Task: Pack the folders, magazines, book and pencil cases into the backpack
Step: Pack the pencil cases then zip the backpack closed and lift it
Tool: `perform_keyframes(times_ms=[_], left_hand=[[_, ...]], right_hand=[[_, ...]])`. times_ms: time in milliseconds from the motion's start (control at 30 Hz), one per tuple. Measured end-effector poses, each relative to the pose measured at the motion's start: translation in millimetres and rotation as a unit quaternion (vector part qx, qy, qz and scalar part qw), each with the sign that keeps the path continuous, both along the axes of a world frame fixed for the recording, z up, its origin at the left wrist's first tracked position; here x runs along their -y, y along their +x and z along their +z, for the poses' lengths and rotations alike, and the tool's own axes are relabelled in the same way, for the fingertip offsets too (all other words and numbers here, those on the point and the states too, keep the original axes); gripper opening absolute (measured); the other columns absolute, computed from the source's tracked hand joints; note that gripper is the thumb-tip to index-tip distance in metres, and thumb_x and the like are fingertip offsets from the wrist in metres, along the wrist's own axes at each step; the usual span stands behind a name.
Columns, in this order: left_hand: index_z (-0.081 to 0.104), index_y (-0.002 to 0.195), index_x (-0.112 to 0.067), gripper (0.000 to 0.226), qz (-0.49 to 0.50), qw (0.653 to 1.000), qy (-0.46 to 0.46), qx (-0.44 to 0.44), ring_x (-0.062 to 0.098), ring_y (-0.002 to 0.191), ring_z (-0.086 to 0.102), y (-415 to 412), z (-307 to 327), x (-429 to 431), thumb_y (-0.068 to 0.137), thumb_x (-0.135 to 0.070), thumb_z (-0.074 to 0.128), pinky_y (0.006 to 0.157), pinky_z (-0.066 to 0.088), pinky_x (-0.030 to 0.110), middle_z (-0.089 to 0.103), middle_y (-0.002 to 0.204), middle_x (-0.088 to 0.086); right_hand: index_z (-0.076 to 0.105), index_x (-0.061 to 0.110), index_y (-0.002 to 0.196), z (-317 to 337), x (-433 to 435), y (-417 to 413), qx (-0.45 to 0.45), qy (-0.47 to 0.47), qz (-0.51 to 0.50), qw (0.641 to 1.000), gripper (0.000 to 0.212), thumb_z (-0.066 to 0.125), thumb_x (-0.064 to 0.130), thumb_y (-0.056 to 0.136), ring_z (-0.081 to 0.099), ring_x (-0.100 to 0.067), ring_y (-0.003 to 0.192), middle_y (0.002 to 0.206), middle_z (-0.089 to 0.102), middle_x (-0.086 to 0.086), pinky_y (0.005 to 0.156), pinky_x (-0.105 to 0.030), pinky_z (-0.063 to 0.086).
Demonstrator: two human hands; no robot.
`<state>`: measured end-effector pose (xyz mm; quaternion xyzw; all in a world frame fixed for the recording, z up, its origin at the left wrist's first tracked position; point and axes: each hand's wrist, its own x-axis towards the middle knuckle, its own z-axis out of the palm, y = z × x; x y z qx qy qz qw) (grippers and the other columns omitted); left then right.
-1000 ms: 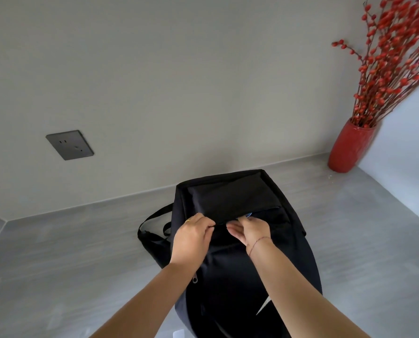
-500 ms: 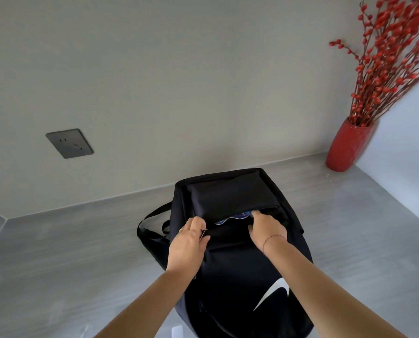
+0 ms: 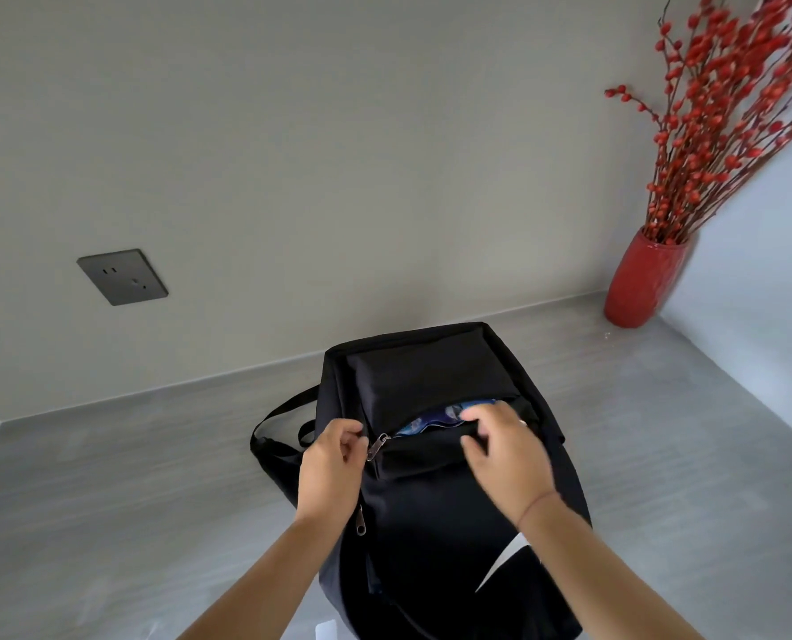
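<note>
**Black backpack held at its front pocket zip**

A black fabric backpack (image 3: 431, 455) is seen standing on a grey wood-grain tabletop (image 3: 108, 501), near a pale wall. A white swoosh-shaped mark (image 3: 500, 565) is shown low on the backpack's front; no lettering can be read. The front pocket is partly unzipped, and a blue patterned item (image 3: 435, 420) is visible in the gap; what it is cannot be told. The left hand (image 3: 334, 468) is closed at the backpack's left edge beside the metal zip pull (image 3: 378, 446); whether the pull is pinched cannot be told. The right hand (image 3: 504, 450), blurred, is laid on the pocket's lower edge with fingers curled, and its grip cannot be told. Behind the backpack to the right, a red vase of red berry branches (image 3: 643, 279) is set; to the left, a dark wall socket (image 3: 122, 276) is mounted.
</note>
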<state>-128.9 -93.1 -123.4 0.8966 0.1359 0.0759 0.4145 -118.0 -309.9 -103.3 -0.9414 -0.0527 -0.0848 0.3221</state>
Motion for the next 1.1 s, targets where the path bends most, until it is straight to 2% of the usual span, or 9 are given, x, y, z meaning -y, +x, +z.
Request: perform_keyframes(times_ms=[100, 200, 267, 367, 500, 667, 800, 933, 1100], left_hand=[[0.061, 0.094, -0.024, 0.008, -0.009, 0.995, -0.016, -0.102, -0.001, 0.071, 0.056, 2.1, -3.3, 5.2, 0.091, -0.029, 0.056, 0.055, 0.037, 0.009, 0.064, 0.083, -0.012], [0.062, 0.092, -0.021, 0.012, -0.016, 0.987, -0.061, -0.145, 0.006, 0.072, 0.059, 4.9, -3.5, 6.6, 0.088, -0.033, 0.059, 0.053, 0.038, 0.018, 0.065, 0.081, -0.009], [0.063, 0.082, -0.024, 0.005, -0.029, 0.989, -0.068, -0.125, 0.003, 0.064, 0.057, 5.6, -0.8, 5.0, 0.087, -0.027, 0.062, 0.049, 0.037, 0.012, 0.063, 0.073, -0.010], [0.062, 0.071, -0.029, 0.012, -0.063, 0.993, -0.080, -0.058, 0.001, 0.060, 0.055, 1.4, 1.3, 1.5, 0.082, -0.026, 0.068, 0.054, 0.043, 0.008, 0.063, 0.068, -0.008], [0.065, 0.086, -0.034, 0.002, -0.075, 0.987, -0.138, -0.042, -0.002, 0.078, 0.061, -3.1, 2.4, -1.6, 0.084, -0.035, 0.065, 0.065, 0.045, 0.007, 0.068, 0.086, -0.013], [0.045, 0.115, -0.036, 0.051, -0.112, 0.991, -0.052, -0.056, 0.001, 0.094, 0.052, -0.5, -1.8, 10.1, 0.075, -0.025, 0.074, 0.069, 0.041, 0.009, 0.048, 0.107, -0.020], [0.047, 0.110, -0.031, 0.049, -0.062, 0.997, -0.024, -0.032, 0.004, 0.076, 0.055, 4.3, -5.5, 23.2, 0.072, -0.022, 0.077, 0.062, 0.039, 0.011, 0.053, 0.098, -0.014], [0.051, 0.101, -0.026, 0.038, -0.015, 0.998, -0.052, -0.032, 0.008, 0.065, 0.057, 8.8, -5.9, 30.8, 0.074, -0.014, 0.075, 0.060, 0.043, 0.013, 0.060, 0.093, -0.004], [0.054, 0.094, -0.024, 0.030, -0.029, 0.998, -0.044, -0.034, 0.005, 0.061, 0.054, 10.6, -4.0, 26.2, 0.076, -0.011, 0.074, 0.057, 0.044, 0.007, 0.059, 0.081, -0.007]], right_hand=[[0.062, 0.022, 0.111, -2.4, -48.2, -4.1, 0.072, -0.073, 0.125, 0.987, 0.039, 0.067, 0.017, 0.073, 0.057, -0.022, 0.092, 0.101, 0.056, -0.002, 0.079, -0.031, 0.049], [0.050, 0.024, 0.125, -14.5, -80.1, -1.6, 0.028, -0.146, 0.173, 0.974, 0.046, 0.063, 0.024, 0.081, 0.047, -0.022, 0.107, 0.114, 0.046, -0.001, 0.092, -0.033, 0.042], [0.052, 0.025, 0.122, -18.9, -87.4, 3.1, 0.015, -0.148, 0.168, 0.974, 0.042, 0.063, 0.030, 0.082, 0.047, -0.021, 0.107, 0.112, 0.047, 0.000, 0.094, -0.033, 0.040], [0.061, 0.021, 0.108, -21.5, -89.1, 7.6, 0.038, -0.123, 0.162, 0.978, 0.024, 0.058, 0.026, 0.085, 0.054, -0.019, 0.099, 0.102, 0.056, 0.001, 0.089, -0.030, 0.044], [0.069, 0.015, 0.103, -24.0, -81.7, 2.9, 0.035, 0.001, 0.104, 0.994, 0.020, 0.053, 0.019, 0.092, 0.063, -0.019, 0.087, 0.093, 0.066, -0.003, 0.075, -0.027, 0.051], [0.064, 0.019, 0.117, -17.0, -73.7, -4.9, -0.014, 0.128, 0.036, 0.991, 0.027, 0.052, 0.018, 0.093, 0.068, -0.007, 0.086, 0.094, 0.073, 0.002, 0.075, -0.012, 0.050], [0.066, 0.015, 0.106, -12.6, -68.4, 5.7, -0.085, 0.125, 0.014, 0.988, 0.019, 0.059, 0.015, 0.088, 0.068, -0.009, 0.080, 0.090, 0.073, 0.000, 0.072, -0.020, 0.056], [0.068, 0.015, 0.086, -9.0, -70.3, 14.3, -0.111, 0.133, 0.023, 0.985, 0.003, 0.066, 0.016, 0.084, 0.062, -0.005, 0.066, 0.079, 0.071, 0.002, 0.058, -0.007, 0.047], [0.064, 0.015, 0.077, -4.9, -60.6, 12.8, -0.095, 0.139, 0.008, 0.986, 0.008, 0.064, 0.017, 0.084, 0.066, -0.013, 0.064, 0.071, 0.069, 0.000, 0.064, -0.029, 0.056]])
